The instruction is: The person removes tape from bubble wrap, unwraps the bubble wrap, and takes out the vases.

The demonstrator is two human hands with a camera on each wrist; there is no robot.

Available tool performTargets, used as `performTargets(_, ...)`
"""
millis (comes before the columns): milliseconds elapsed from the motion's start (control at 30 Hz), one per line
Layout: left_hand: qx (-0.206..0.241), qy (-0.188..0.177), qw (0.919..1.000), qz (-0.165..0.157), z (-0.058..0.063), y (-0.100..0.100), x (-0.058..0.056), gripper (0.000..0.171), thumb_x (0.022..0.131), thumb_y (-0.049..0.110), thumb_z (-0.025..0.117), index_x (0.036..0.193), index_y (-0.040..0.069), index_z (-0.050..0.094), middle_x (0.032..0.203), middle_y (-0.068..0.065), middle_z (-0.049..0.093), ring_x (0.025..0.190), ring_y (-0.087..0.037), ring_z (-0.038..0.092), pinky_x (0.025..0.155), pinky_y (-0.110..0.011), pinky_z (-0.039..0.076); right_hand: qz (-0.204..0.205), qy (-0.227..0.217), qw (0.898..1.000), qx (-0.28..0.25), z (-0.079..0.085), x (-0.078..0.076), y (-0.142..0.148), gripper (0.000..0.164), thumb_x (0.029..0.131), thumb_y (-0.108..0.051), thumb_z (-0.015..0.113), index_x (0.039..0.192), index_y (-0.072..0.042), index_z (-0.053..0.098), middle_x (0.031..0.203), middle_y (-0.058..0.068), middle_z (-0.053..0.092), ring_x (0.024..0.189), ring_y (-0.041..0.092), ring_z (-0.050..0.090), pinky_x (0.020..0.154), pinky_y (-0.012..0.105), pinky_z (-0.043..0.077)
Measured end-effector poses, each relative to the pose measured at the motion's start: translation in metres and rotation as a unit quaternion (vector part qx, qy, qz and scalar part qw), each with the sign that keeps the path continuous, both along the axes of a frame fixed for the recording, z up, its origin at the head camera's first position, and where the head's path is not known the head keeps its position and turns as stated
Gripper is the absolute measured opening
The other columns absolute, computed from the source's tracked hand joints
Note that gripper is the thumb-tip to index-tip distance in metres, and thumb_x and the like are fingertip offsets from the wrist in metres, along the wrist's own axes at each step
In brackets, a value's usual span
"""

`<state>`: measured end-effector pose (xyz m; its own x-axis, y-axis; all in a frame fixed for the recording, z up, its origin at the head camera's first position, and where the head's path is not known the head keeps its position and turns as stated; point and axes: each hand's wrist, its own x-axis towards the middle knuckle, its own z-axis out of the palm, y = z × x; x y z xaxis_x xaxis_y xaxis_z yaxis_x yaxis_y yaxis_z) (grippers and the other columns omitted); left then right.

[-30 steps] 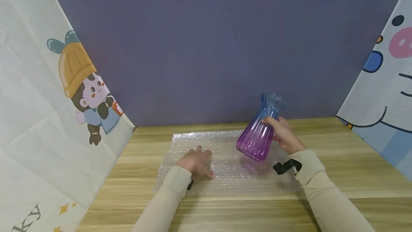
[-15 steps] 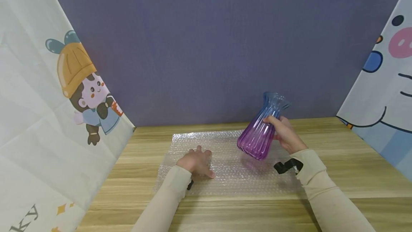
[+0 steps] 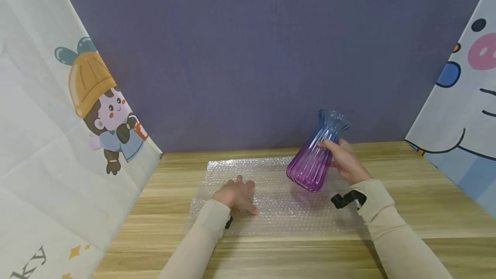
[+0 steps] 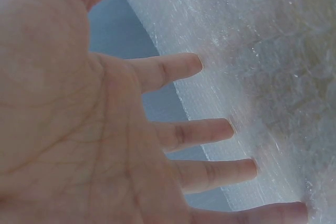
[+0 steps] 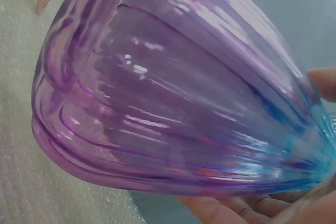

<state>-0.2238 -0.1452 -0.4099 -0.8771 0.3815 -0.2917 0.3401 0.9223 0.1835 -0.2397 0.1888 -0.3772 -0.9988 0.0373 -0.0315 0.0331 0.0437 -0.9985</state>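
A ribbed glass vase (image 3: 311,160), purple at the base and blue at its flared mouth, is held tilted by my right hand (image 3: 346,160). The thumb lies across the near side, and in the right wrist view the other fingers (image 5: 210,211) curl round beneath the vase (image 5: 152,87). Its base hangs over a sheet of clear bubble wrap (image 3: 271,223) spread flat on the table. My left hand (image 3: 236,195) rests on the left part of that sheet, fingers spread; in the left wrist view the fingertips (image 4: 244,168) touch the bubble wrap (image 4: 262,40).
The wood-grain table (image 3: 290,255) stretches out around the sheet. A dark blue-grey wall (image 3: 248,63) stands behind it. White printed cloths flank both sides, with a cartoon child (image 3: 112,106) on the left and a pink snout shape (image 3: 484,51) on the right.
The vase and my right hand have shifted slightly right and up. My left hand has stayed in place on the bubble wrap.
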Motion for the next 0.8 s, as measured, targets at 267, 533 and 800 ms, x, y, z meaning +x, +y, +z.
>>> performTargets(267,0.013,-0.009,0.9998,0.009,0.0000,-0.0004,0.0002,0.091,0.077,0.053,0.084,0.153,0.019,0.046,0.162,-0.024,0.033,0.143,-0.055,0.038,0.112,-0.069,0.041,-0.002,0.008,1.000,-0.003,0.0009,0.0018,-0.0001,0.064,0.100,-0.028,0.057,0.149,-0.001,0.026,0.123,0.001,0.050,0.097,0.006,0.059,0.080,0.026,0.060)
performTargets(533,0.015,-0.009,0.9997,0.015,-0.0001,-0.0010,0.0011,0.093,0.077,0.053,0.084,0.154,0.020,0.045,0.164,-0.023,0.031,0.145,-0.055,0.036,0.113,-0.070,0.039,-0.007,0.018,1.000,-0.014,-0.0001,0.0020,0.0015,0.055,0.099,-0.026,0.058,0.144,-0.006,0.032,0.117,-0.004,0.053,0.096,0.005,0.061,0.080,0.026,0.060)
performTargets(800,0.014,-0.009,0.9998,0.013,0.0000,-0.0013,0.0008,0.093,0.077,0.054,0.084,0.154,0.020,0.045,0.165,-0.024,0.029,0.145,-0.055,0.035,0.114,-0.070,0.038,-0.009,0.019,1.000,-0.009,-0.0008,0.0005,0.0025,0.066,0.099,-0.025,0.058,0.152,-0.002,0.025,0.121,-0.001,0.052,0.095,0.003,0.062,0.080,0.026,0.060)
